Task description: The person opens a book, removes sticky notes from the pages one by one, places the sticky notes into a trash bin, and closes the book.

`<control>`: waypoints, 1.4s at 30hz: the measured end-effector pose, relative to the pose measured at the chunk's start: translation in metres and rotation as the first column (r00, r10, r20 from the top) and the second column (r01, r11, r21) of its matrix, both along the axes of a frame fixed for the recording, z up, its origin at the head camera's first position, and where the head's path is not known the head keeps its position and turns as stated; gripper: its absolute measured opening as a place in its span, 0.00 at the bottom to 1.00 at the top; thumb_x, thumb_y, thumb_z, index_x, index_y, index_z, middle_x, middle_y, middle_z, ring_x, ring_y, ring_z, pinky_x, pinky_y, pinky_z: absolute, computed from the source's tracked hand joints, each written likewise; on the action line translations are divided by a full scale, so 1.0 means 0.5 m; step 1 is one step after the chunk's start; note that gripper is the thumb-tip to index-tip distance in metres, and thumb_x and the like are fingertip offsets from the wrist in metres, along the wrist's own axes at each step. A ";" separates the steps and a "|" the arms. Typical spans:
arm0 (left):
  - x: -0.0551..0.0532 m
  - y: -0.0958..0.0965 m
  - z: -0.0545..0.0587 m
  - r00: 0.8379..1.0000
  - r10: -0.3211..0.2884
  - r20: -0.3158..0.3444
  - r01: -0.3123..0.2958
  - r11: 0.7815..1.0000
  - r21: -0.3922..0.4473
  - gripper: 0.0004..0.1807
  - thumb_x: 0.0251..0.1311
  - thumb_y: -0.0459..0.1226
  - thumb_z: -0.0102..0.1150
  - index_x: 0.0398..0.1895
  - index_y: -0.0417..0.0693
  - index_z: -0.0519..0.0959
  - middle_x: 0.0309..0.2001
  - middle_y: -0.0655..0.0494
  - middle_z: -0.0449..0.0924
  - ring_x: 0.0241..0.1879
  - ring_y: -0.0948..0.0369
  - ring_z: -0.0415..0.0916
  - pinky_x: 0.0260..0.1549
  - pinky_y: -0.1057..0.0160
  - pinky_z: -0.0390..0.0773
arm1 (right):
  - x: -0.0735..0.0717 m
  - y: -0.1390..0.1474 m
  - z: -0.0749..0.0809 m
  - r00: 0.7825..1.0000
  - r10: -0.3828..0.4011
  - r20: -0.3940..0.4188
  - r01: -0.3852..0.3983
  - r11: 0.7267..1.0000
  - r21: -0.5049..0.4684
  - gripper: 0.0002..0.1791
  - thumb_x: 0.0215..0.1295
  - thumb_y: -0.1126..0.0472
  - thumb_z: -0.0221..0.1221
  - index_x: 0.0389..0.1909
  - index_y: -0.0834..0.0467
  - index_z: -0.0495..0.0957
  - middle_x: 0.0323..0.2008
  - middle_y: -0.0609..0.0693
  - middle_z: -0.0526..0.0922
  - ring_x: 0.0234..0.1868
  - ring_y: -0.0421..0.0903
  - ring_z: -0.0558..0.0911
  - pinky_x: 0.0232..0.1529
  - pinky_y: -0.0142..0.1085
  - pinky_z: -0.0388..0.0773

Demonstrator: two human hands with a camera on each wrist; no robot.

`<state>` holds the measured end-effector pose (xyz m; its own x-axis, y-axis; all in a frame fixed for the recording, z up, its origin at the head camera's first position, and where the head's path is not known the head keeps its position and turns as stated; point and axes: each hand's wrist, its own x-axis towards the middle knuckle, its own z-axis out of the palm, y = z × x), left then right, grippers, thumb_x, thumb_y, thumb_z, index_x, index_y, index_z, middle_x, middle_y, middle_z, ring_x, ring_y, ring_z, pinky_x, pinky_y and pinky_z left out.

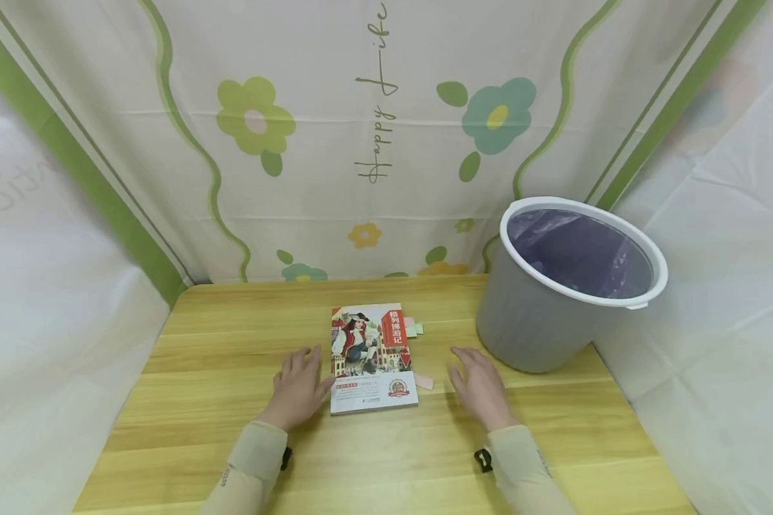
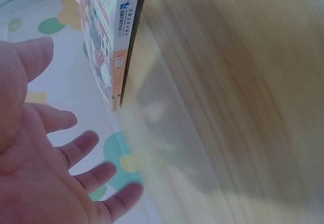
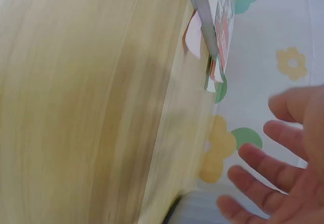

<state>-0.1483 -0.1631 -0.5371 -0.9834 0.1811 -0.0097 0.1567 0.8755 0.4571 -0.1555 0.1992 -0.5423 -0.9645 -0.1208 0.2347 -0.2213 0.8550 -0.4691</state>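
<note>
A paperback book (image 1: 373, 357) with an illustrated cover lies closed on the wooden table, its spine (image 2: 121, 42) facing my left hand. Pink and green paper tabs (image 1: 415, 329) stick out from its right edge, and a pink tab (image 3: 193, 34) shows lower down that side. Just left of the book is my left hand (image 1: 298, 386), fingers spread and holding nothing; its thumb comes close to the cover's edge, and I cannot tell if they touch. On the other side, my right hand (image 1: 479, 386) hovers apart from the book with loosely extended fingers and an empty palm.
A grey trash bin (image 1: 528, 322) with a white rim and a dark purple liner stands at the table's right rear, close beyond my right hand. Flower-printed curtain (image 1: 322, 179) hangs behind the wooden table (image 1: 232, 343) and along both sides.
</note>
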 end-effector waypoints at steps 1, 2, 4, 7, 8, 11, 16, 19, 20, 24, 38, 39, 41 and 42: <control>-0.001 0.002 0.001 1.000 0.004 -0.001 -0.004 1.000 0.011 0.41 0.71 0.51 0.53 0.77 0.38 0.53 0.71 0.32 0.57 0.69 0.33 0.50 0.56 0.25 0.59 | 0.000 -0.003 0.002 1.000 -0.009 -0.011 0.008 1.000 -0.025 0.22 0.70 0.57 0.60 0.63 0.60 0.76 0.54 0.59 0.80 0.55 0.58 0.78 0.54 0.55 0.75; -0.004 0.003 0.001 1.000 0.009 0.006 -0.009 1.000 0.028 0.40 0.71 0.50 0.54 0.76 0.37 0.54 0.68 0.32 0.60 0.67 0.34 0.54 0.55 0.27 0.62 | 0.000 -0.007 0.005 1.000 -0.019 -0.011 0.019 0.999 -0.048 0.21 0.70 0.58 0.59 0.61 0.59 0.78 0.49 0.56 0.82 0.49 0.54 0.81 0.49 0.51 0.78; -0.008 0.006 -0.001 0.999 0.022 0.031 -0.024 0.997 0.067 0.38 0.71 0.47 0.54 0.75 0.35 0.55 0.64 0.31 0.65 0.63 0.36 0.61 0.55 0.31 0.67 | 0.000 -0.015 0.011 0.999 -0.037 0.018 0.039 0.994 -0.102 0.18 0.71 0.59 0.59 0.58 0.60 0.80 0.41 0.52 0.84 0.38 0.47 0.82 0.38 0.43 0.80; -0.015 0.009 -0.009 0.995 0.046 0.089 -0.058 0.989 0.138 0.34 0.74 0.43 0.51 0.74 0.31 0.56 0.62 0.28 0.68 0.61 0.35 0.66 0.58 0.35 0.68 | -0.001 -0.030 0.015 0.994 -0.056 0.099 0.074 0.979 -0.188 0.16 0.71 0.60 0.59 0.55 0.60 0.82 0.32 0.47 0.83 0.27 0.40 0.77 0.25 0.36 0.75; -0.018 0.010 -0.014 0.992 0.055 0.117 -0.074 0.984 0.163 0.33 0.74 0.42 0.49 0.74 0.30 0.56 0.62 0.27 0.68 0.62 0.34 0.66 0.59 0.36 0.67 | -0.001 -0.035 0.015 0.989 -0.060 0.137 0.089 0.973 -0.214 0.16 0.71 0.60 0.59 0.55 0.60 0.82 0.31 0.47 0.83 0.26 0.39 0.77 0.23 0.35 0.74; -0.024 0.011 -0.028 0.979 0.077 0.189 -0.116 0.971 0.210 0.31 0.76 0.41 0.45 0.73 0.29 0.56 0.65 0.29 0.66 0.65 0.35 0.64 0.63 0.38 0.63 | -0.002 -0.051 0.008 0.974 -0.060 0.218 0.120 0.954 -0.275 0.15 0.71 0.60 0.59 0.55 0.61 0.82 0.29 0.46 0.82 0.24 0.40 0.76 0.21 0.35 0.73; -0.029 0.012 -0.044 0.965 0.093 0.244 -0.154 0.956 0.249 0.33 0.75 0.43 0.49 0.73 0.29 0.57 0.65 0.30 0.68 0.65 0.37 0.65 0.63 0.39 0.64 | -0.002 -0.081 -0.007 0.949 -0.040 0.312 0.148 0.932 -0.332 0.15 0.69 0.60 0.59 0.52 0.62 0.83 0.29 0.47 0.82 0.24 0.42 0.76 0.23 0.35 0.74; -0.031 0.013 -0.050 0.967 0.073 0.244 -0.137 0.956 0.258 0.35 0.73 0.43 0.53 0.73 0.30 0.57 0.60 0.31 0.73 0.60 0.38 0.70 0.60 0.39 0.68 | -0.001 -0.097 -0.016 0.932 -0.029 0.361 0.158 0.930 -0.333 0.16 0.69 0.59 0.59 0.52 0.63 0.83 0.32 0.49 0.84 0.27 0.43 0.78 0.27 0.37 0.77; -0.032 0.014 -0.052 0.967 0.062 0.248 -0.127 0.958 0.257 0.36 0.72 0.44 0.54 0.74 0.31 0.57 0.57 0.33 0.75 0.57 0.40 0.73 0.58 0.41 0.70 | 0.000 -0.102 -0.018 0.926 -0.022 0.377 0.157 0.931 -0.331 0.17 0.69 0.59 0.59 0.53 0.63 0.82 0.34 0.50 0.85 0.28 0.43 0.79 0.29 0.38 0.79; -0.034 0.017 -0.059 0.970 0.011 0.243 -0.072 0.968 0.242 0.38 0.69 0.42 0.59 0.74 0.32 0.56 0.53 0.37 0.78 0.48 0.49 0.76 0.53 0.45 0.74 | 0.005 -0.118 -0.024 0.907 -0.008 0.422 0.152 0.939 -0.309 0.19 0.69 0.57 0.60 0.54 0.64 0.81 0.40 0.52 0.86 0.36 0.44 0.82 0.38 0.41 0.81; -0.024 0.033 -0.063 0.967 0.019 0.255 -0.082 0.967 0.242 0.37 0.71 0.39 0.56 0.76 0.32 0.52 0.64 0.27 0.65 0.65 0.37 0.64 0.62 0.40 0.65 | 0.022 -0.149 -0.041 0.928 -0.043 0.369 0.160 0.943 -0.291 0.17 0.59 0.60 0.68 0.48 0.64 0.84 0.26 0.45 0.80 0.24 0.41 0.75 0.26 0.35 0.75; -0.024 0.032 -0.062 0.967 0.020 0.254 -0.083 0.967 0.241 0.37 0.71 0.39 0.56 0.76 0.33 0.52 0.64 0.27 0.65 0.64 0.37 0.64 0.62 0.39 0.65 | 0.022 -0.151 -0.043 0.928 -0.053 0.368 0.168 0.942 -0.290 0.17 0.59 0.59 0.68 0.47 0.63 0.85 0.26 0.44 0.80 0.25 0.41 0.75 0.27 0.36 0.75; -0.023 0.032 -0.062 0.968 0.021 0.252 -0.084 0.967 0.240 0.37 0.71 0.39 0.56 0.76 0.33 0.52 0.64 0.26 0.65 0.64 0.36 0.65 0.62 0.39 0.65 | 0.023 -0.153 -0.045 0.930 -0.066 0.361 0.179 0.940 -0.289 0.17 0.58 0.59 0.69 0.47 0.62 0.85 0.27 0.44 0.80 0.27 0.41 0.75 0.30 0.36 0.75; -0.023 0.033 -0.062 0.968 0.021 0.250 -0.082 0.968 0.236 0.37 0.71 0.39 0.56 0.76 0.33 0.53 0.63 0.26 0.65 0.64 0.36 0.65 0.62 0.39 0.65 | 0.024 -0.154 -0.047 0.933 -0.069 0.354 0.180 0.939 -0.292 0.16 0.58 0.60 0.69 0.47 0.62 0.85 0.27 0.44 0.80 0.28 0.41 0.76 0.31 0.37 0.75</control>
<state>-0.1599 -0.1469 -0.5679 -0.9645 0.1569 -0.2123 -0.0288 0.7369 0.6754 -0.1435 0.1220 -0.5655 -0.9948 0.0319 -0.0972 0.0939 0.6609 -0.7446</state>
